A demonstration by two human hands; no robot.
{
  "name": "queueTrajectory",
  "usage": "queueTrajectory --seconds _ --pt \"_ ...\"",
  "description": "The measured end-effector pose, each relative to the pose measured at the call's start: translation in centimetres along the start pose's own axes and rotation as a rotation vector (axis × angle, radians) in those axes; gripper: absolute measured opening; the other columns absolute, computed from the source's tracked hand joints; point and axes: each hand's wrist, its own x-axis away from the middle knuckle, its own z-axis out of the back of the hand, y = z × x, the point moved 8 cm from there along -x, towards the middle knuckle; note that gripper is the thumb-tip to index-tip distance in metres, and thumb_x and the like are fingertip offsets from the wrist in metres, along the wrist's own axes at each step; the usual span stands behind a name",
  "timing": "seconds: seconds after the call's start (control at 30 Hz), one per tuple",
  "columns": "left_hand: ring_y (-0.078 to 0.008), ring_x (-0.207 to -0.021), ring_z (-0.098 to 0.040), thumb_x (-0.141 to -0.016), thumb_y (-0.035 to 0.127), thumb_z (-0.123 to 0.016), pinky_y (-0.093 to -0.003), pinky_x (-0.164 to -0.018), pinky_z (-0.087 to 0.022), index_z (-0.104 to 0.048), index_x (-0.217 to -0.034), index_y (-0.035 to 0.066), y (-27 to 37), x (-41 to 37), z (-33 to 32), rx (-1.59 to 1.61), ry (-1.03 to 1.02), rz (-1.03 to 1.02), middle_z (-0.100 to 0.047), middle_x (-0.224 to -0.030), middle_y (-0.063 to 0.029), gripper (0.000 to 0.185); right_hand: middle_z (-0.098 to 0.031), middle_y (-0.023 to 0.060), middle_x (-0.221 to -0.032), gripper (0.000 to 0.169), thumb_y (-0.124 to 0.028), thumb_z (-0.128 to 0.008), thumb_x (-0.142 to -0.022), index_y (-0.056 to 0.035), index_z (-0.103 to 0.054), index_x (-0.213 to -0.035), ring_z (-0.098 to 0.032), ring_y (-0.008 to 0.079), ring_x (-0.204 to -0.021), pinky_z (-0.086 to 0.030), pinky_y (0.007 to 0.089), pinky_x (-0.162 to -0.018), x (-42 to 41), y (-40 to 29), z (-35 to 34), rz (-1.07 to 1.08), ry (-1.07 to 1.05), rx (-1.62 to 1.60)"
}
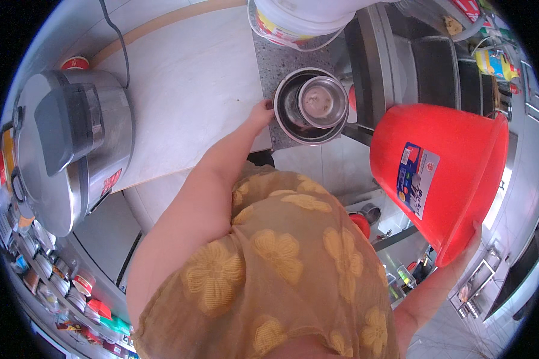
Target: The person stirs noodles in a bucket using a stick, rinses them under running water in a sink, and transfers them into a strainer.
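Observation:
My left hand (262, 114) has its fingers at the left edge of a round metal pot (287, 117). A smaller steel bowl (325, 102) sits inside this pot, with a little cloudy liquid and brown bits at its bottom. The pot stands at the edge of a grey speckled counter (269, 63). On the other side, my right hand (475, 233) holds a red plastic bucket (435, 157) by its rim, partly hidden behind it. The bucket is tipped, with its mouth towards the right and a printed label on its side.
A large steel rice cooker (72, 148) stands on the white tabletop (188, 85) at left. A white plastic pail (303, 22) is behind the pot. Right of it lies a metal sink unit (433, 67), with a yellow bottle (496, 63) beyond. Shelves (58, 287) hold stacked dishes.

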Motion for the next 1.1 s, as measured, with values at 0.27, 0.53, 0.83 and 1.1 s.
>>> queueTrajectory --seconds 0.27,0.53,0.83,1.1 --pt "-0.0181 -0.08 -0.056 -0.078 0.016 -0.059 -0.0289 -0.067 -0.046 -0.046 -0.111 0.0 -0.3 0.5 0.5 0.05 0.007 0.056 -0.057 -0.093 -0.0078 0.04 -0.053 0.0132 -0.111 0.056 -0.032 -0.055 -0.075 -0.0032 -0.042 -0.121 -0.052 0.0274 -0.098 -0.042 0.0387 -0.084 -0.8 -0.1 1.1 0.004 0.009 -0.01" --pt "-0.033 -0.083 -0.056 -0.066 0.018 -0.055 -0.0439 -0.072 -0.047 -0.058 -0.084 0.003 -0.9 12.7 -10.0 -1.098 -0.631 -0.571 -0.058 -0.086 -0.0153 0.024 -0.054 0.0126 -0.11 0.053 -0.03 -0.055 -0.075 -0.0032 -0.043 -0.12 -0.053 0.026 -0.097 -0.043 0.0372 -0.083 -3.4 0.6 4.2 -0.021 -0.02 -0.019" --pt "-0.0358 -0.123 -0.027 -0.08 0.021 -0.041 -0.0402 -0.104 -0.022 -0.046 -0.116 -0.003 0.1 13.0 -24.5 -2.15 -0.611 -0.921 -0.04 -0.127 -0.0188 0.044 -0.051 0.0119 -0.113 0.05 -0.026 -0.052 -0.077 -0.0016 -0.043 -0.12 -0.05 0.0264 -0.1 -0.038 0.0358 -0.088 -4.8 -0.5 6.8 0.079 0.019 0.113" --pt "-0.0345 -0.126 -0.023 -0.082 0.027 -0.039 -0.0443 -0.104 -0.018 -0.037 -0.123 -0.003 -2.2 5.6 -19.2 -1.378 -0.269 -0.209 -0.032 -0.132 -0.0174 0.051 -0.051 0.0118 -0.114 0.051 -0.023 -0.051 -0.075 -0.0014 -0.043 -0.12 -0.049 0.026 -0.101 -0.036 0.0344 -0.089 -4.2 -0.4 3.8 0.147 -0.038 0.068"
